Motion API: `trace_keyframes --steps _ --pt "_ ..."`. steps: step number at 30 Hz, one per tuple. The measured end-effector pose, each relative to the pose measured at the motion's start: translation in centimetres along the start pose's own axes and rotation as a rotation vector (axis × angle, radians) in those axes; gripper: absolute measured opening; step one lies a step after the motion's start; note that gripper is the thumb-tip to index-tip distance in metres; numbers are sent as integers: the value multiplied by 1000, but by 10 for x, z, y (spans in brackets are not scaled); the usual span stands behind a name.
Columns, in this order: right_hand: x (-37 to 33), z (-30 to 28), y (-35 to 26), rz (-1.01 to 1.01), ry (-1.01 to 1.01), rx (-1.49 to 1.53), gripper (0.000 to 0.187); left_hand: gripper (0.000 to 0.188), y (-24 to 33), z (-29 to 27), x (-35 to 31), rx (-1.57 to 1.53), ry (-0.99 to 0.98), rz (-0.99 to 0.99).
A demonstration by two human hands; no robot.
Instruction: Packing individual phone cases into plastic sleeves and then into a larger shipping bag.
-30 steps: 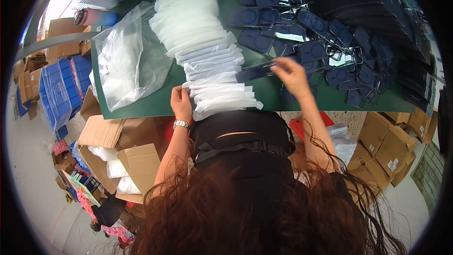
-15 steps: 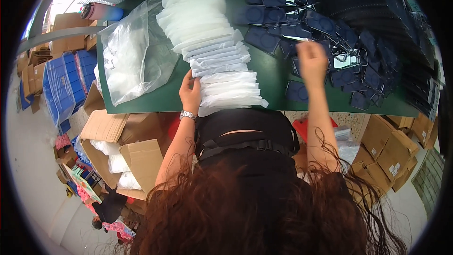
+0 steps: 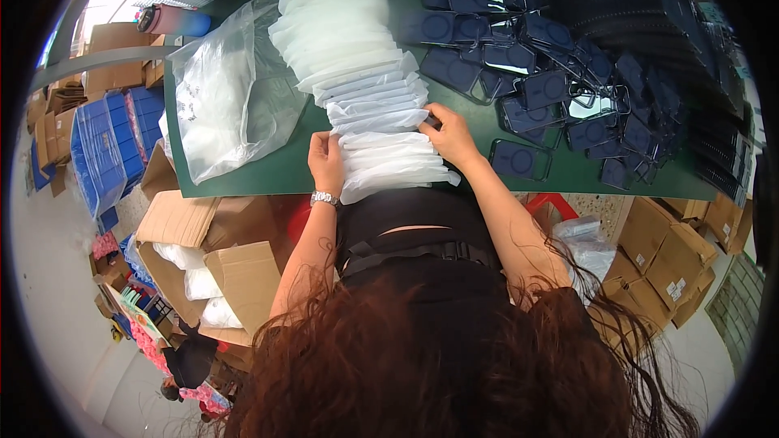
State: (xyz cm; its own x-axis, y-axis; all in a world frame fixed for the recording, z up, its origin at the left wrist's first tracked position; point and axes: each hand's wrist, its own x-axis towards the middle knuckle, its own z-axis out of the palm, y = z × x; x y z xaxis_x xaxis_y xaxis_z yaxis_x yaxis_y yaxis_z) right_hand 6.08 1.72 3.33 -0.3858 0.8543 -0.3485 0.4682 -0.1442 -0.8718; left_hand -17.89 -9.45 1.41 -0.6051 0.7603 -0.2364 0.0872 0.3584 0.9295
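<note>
A long row of thin white pouches (image 3: 337, 16) overlaps down the middle of the green table, reaching its near edge. My left hand (image 3: 326, 164) is closed at the row's left side, fingertips pinching the edge of a pouch. On the opposite side, my right hand (image 3: 451, 136) grips the right edge of a pouch between thumb and fingers. Several pouches between the hands look bluish, while those nearest me are plain white. To the right lies a loose heap of dark blue phone cases (image 3: 545, 89) with clear rims. One phone case (image 3: 513, 160) rests closest to my right forearm.
A clear plastic bag (image 3: 215, 93) with white contents lies on the left of the table (image 3: 280, 170). Behind it stands a pink-and-blue bottle (image 3: 174, 20). Stacked dark cases (image 3: 649, 16) rise at the far right. Open cardboard boxes (image 3: 243, 272) stand below, left; more boxes (image 3: 669, 264) stand right.
My right hand has moved left from above the phone cases to the right edge of the pouch row. My left hand has shifted slightly nearer me along the row, its fingers more closed.
</note>
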Motion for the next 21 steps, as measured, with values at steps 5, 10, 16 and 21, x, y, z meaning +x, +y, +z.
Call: trace_keyframes --steps 5,10,16,21 --pt "-10 -38 3 -13 168 -2 26 7 -1 -8 0 9 80 -121" --pt "-21 -157 11 62 537 95 22 9 18 -9 2 -132 8 -130" --pt "-22 -232 40 -88 1073 -531 33 18 11 -10 11 -90 -1 -313" --pt "-3 -97 -12 -188 593 -121 23 29 3 1 11 -29 43 -59"
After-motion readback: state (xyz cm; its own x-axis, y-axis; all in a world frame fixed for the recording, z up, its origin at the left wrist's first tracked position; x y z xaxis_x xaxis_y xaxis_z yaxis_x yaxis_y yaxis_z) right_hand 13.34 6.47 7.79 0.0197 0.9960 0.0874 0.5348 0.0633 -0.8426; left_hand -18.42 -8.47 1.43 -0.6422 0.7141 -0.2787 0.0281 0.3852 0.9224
